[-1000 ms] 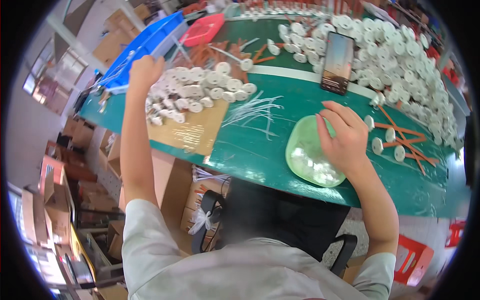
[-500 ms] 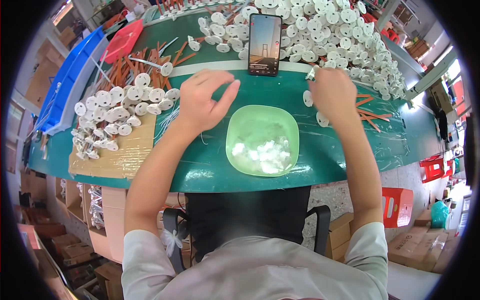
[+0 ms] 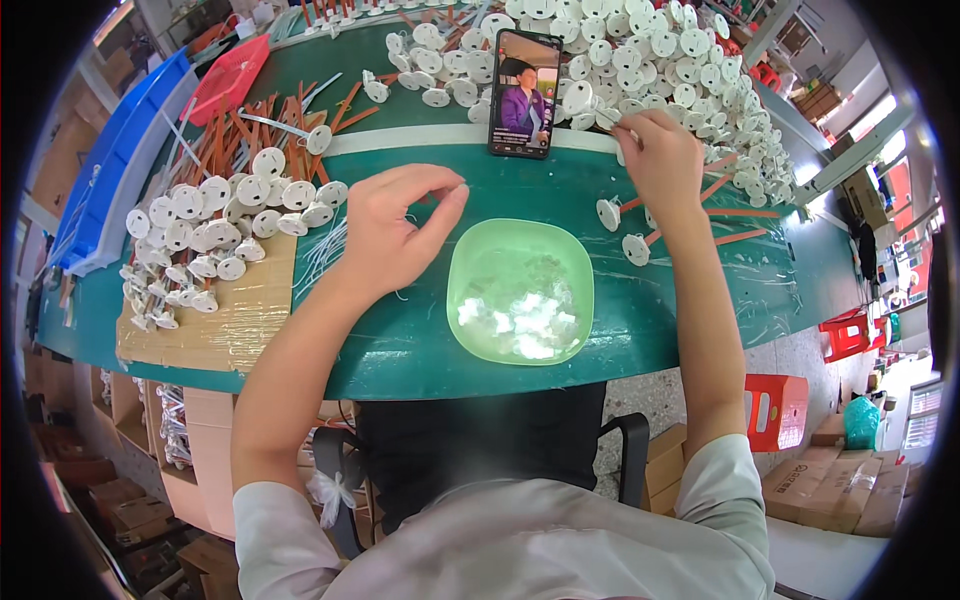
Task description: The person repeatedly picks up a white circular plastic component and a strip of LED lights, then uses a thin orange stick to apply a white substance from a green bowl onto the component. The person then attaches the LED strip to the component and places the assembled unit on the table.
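My left hand (image 3: 392, 225) hovers over the green table, its thumb and forefinger brought together. Anything between those fingertips is too small to make out. At the edge of the large heap of white round discs (image 3: 640, 50), my right hand (image 3: 660, 165) is pinched at the rim of a white disc (image 3: 607, 118); its fingers partly cover the piece. Two brown-stemmed white discs, one (image 3: 608, 213) above the other (image 3: 635, 249), lie beside my right wrist. Between my forearms sits a light green bowl (image 3: 465, 345) with small shiny clear-white bits inside.
A phone (image 3: 525, 95) stands upright at the back, its screen lit. On the left, more discs (image 3: 215, 195) lie on cardboard (image 3: 245, 325), near brown strips (image 3: 270, 135), thin white ties (image 3: 325, 245), a blue tray (image 3: 115, 170) and a red basket (image 3: 235, 80).
My right hand has moved up and inward to the heap's edge. The left hand has dropped slightly, and its fingertips have closed together. The phone's picture has changed, and the whole view has shifted a little.
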